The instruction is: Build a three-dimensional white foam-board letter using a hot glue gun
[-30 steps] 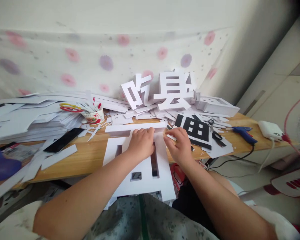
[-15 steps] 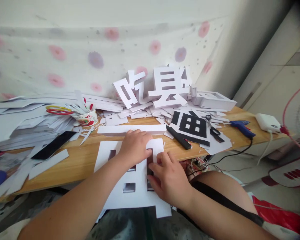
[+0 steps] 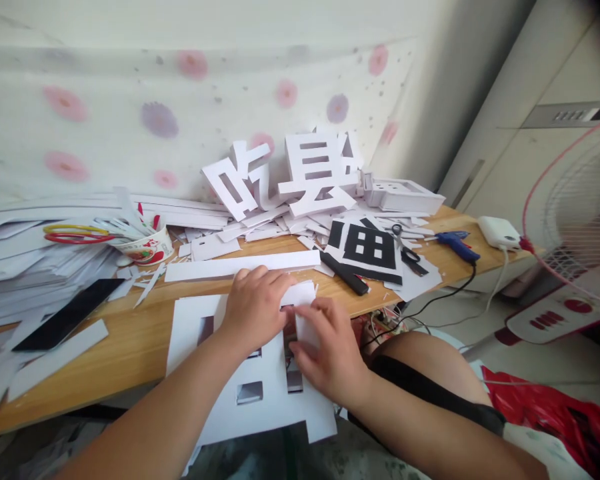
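A white board with rectangular cutouts (image 3: 270, 420) lies partly on the table's front edge and partly over my lap. My left hand (image 3: 257, 307) presses on its upper part, fingers bent, thumb at the top of the long right cutout. Close beside it, my right hand (image 3: 330, 350) pinches the board's right strip, thumb inside the cutout and fingers over the strip. Behind both hands lies a long white strip (image 3: 240, 265). To its right are a black-handled tool (image 3: 344, 272) and a black-and-white character sheet (image 3: 373, 250).
White foam letters (image 3: 315, 167) stand at the back among scraps. A paper cup (image 3: 147, 248), a black phone (image 3: 69, 315) and stacked sheets (image 3: 20, 267) are on the left. Scissors (image 3: 413, 257), a blue glue gun (image 3: 457, 245) and a fan (image 3: 555, 320) are on the right.
The view has shifted, so the table items appear further left. My right hand has moved slightly away from my left, and the strip beside the long cutout is more visible.
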The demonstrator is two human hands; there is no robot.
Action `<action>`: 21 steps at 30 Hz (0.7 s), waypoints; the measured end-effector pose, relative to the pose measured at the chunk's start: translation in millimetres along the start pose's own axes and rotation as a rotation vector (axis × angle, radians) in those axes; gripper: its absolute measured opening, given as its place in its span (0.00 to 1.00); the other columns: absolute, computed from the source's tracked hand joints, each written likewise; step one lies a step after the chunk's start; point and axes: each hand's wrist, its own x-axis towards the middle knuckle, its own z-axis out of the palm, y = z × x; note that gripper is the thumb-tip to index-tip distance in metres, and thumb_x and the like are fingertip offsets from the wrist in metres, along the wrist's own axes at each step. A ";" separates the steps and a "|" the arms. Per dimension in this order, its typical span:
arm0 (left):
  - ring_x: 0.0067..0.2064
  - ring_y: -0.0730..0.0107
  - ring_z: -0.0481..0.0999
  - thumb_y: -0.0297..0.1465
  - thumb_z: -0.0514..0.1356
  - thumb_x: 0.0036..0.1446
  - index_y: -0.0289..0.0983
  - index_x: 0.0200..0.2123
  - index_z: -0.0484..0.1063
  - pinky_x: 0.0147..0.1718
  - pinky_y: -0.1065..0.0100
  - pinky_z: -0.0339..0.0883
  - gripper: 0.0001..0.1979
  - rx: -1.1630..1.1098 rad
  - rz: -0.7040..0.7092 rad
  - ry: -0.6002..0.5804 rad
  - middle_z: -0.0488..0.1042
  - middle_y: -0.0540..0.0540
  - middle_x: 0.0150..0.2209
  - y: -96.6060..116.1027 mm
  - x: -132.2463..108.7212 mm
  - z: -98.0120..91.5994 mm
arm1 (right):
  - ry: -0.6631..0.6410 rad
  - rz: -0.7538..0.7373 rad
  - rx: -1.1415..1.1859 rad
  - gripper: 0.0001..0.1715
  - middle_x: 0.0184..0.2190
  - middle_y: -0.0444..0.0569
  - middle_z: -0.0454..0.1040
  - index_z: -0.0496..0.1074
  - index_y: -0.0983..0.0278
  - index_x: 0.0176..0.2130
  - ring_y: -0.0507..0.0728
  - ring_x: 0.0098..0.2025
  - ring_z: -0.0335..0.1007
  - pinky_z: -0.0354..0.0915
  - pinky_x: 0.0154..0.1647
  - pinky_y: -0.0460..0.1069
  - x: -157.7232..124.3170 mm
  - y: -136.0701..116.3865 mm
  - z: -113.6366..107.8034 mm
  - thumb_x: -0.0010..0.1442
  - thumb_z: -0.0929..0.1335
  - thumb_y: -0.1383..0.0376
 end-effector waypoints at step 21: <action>0.42 0.57 0.73 0.28 0.60 0.42 0.45 0.34 0.76 0.47 0.53 0.58 0.13 -0.134 -0.211 -0.057 0.79 0.51 0.35 -1.8 18.3 7.2 | 0.179 0.200 0.359 0.07 0.27 0.43 0.64 0.66 0.61 0.27 0.54 0.31 0.62 0.61 0.35 0.50 58.4 53.6 23.9 0.57 0.66 0.64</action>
